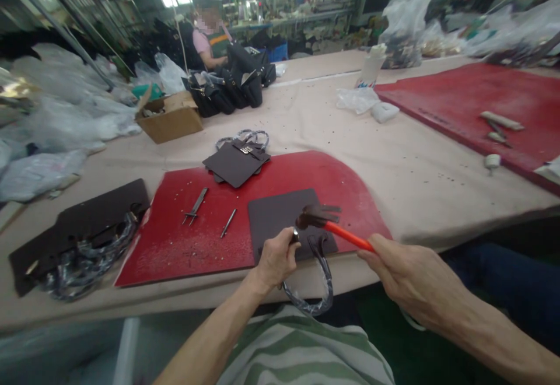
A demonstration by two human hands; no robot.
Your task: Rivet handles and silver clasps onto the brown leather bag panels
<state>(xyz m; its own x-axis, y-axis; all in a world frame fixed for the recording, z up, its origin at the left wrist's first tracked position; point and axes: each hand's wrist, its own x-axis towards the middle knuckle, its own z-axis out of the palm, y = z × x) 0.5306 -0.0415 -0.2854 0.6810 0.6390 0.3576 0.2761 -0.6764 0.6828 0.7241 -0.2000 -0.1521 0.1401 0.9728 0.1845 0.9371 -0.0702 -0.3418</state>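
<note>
In the head view my right hand (400,265) is closed round the orange handle of a claw hammer (317,217). The hammer's head is just above and right of my left hand (279,256). My left fingers pinch a short metal punch (296,235), its shiny top showing and its lower end hidden. Under both lies a dark brown leather panel (280,213) on the red mat (210,256). A plastic-wrapped bag handle (326,291) is at the panel's near edge and loops over the table edge. Whether the punch touches the panel cannot be seen.
Calipers (195,206) and a thin metal rod (228,223) lie on the mat. Stacked panels (238,163) sit behind, more wrapped handles (87,262) at left. A cardboard box (170,125) and black bags (236,90) stand farther back, near a person (214,41).
</note>
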